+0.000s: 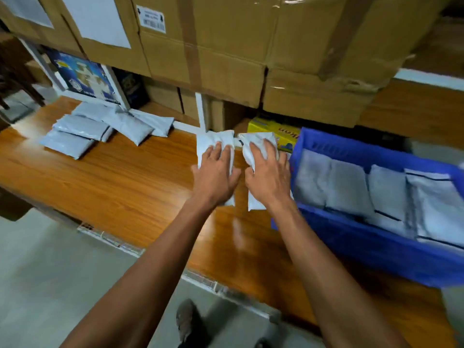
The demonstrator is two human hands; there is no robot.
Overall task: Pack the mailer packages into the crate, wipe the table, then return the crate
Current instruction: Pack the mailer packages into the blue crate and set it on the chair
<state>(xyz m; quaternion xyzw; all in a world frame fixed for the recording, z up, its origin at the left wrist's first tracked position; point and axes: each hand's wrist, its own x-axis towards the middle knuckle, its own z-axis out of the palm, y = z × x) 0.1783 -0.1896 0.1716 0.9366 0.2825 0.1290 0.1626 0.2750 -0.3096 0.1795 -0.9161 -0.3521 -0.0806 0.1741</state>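
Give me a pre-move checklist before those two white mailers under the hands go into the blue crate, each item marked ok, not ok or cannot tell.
1. Left hand on the left white plastic mailer: ok.
2. Right hand on the right white plastic mailer: ok.
3. Fingers curled under the mailers: cannot tell.
4. Blue plastic crate beside the right hand: ok.
5. Free room inside crate: cannot tell.
6. Grey mailer pile left on the wooden table: not ok.
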